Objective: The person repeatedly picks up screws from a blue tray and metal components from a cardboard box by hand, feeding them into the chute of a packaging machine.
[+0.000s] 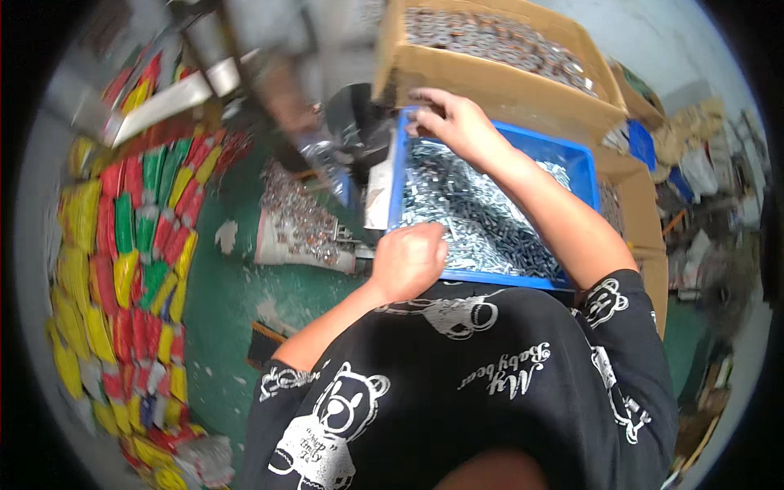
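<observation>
A blue plastic tray [581, 167] in front of me holds a heap of small silvery metal pins or screws [482, 214], too small to tell which. My left hand [408, 260] is closed at the tray's near left corner, knuckles up. What it grips, if anything, is hidden. Reaching across the tray, my right hand [457, 126] is above its far left corner. The thumb and fingers there are bent but apart, with nothing visible between them, slightly blurred.
Behind the tray stands a cardboard box [506, 77] of round metal parts; another open carton [637, 196] is at right. A blurred machine [327, 98] rises at left. Below it, loose metal parts [302, 220] spill around a white sack. Red, yellow and green packets [135, 269] cover the far left floor.
</observation>
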`<state>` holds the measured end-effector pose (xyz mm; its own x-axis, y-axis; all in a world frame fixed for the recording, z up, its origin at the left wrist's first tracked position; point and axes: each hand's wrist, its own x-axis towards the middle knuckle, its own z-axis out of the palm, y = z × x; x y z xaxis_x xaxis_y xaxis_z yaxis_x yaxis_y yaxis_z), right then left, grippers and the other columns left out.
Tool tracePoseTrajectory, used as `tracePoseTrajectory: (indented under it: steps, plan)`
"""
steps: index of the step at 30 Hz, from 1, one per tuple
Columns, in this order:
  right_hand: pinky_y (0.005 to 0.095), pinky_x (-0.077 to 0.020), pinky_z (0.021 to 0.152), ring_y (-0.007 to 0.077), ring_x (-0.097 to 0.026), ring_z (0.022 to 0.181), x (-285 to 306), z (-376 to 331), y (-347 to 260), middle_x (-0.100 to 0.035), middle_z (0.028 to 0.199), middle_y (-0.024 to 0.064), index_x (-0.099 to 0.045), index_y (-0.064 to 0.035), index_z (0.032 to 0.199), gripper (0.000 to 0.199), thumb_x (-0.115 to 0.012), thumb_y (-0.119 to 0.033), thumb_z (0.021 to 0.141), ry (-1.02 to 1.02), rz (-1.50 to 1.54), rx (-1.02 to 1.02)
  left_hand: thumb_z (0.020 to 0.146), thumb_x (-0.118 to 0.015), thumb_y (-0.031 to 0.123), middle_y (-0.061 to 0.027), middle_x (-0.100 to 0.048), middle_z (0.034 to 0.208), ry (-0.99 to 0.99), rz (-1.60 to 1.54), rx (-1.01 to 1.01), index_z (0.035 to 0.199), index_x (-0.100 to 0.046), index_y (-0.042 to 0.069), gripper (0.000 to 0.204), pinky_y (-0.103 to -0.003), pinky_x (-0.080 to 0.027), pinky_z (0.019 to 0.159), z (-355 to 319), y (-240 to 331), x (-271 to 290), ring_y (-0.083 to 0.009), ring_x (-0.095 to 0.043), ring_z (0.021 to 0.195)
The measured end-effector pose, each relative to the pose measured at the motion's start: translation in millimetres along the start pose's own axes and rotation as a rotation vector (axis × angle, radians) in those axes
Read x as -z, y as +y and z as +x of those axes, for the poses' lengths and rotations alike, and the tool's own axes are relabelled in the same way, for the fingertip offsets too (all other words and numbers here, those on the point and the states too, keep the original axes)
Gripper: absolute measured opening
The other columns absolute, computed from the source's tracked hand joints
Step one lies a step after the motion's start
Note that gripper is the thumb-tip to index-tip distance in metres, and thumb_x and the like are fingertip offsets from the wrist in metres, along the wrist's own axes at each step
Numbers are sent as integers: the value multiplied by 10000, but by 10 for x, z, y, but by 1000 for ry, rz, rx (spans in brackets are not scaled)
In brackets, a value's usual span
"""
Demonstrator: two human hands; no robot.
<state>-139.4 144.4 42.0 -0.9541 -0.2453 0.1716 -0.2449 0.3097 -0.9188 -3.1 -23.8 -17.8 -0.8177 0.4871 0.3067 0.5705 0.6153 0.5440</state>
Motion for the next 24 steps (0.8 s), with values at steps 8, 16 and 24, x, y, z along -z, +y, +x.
tracePoseTrajectory:
  steps: [8,16,24]
  plan:
    - [266,-573,668,131,-682,750,1915,-2471,640,-701,957,103,-630,62,1183,276,-489,-100,1009,620,21,-366,846,-629,98,-183,-714,861,81,101,115,1036,-728,38,223,-392,-542,680,46,111,-80,-334,-690,719]
    - [452,-454,1041,384,-548,1221,1632,-4613,2091,-563,1303,245,-541,1,1336,504,-597,-143,855,275,-837,-554,931,-580,67,-105,-714,850,-52,99,219,1083,-700,-18,211,-286,-507,652,75,-25,-139,-128,-619,679]
    - [406,-391,1091,338,-490,1268,1396,-4837,2464,-515,1352,184,-535,22,1318,504,-563,-239,887,215,-896,-384,930,-570,48,-125,-706,871,-101,106,231,1077,-689,-33,205,-294,-508,673,99,-170,-199,-152,-618,717]
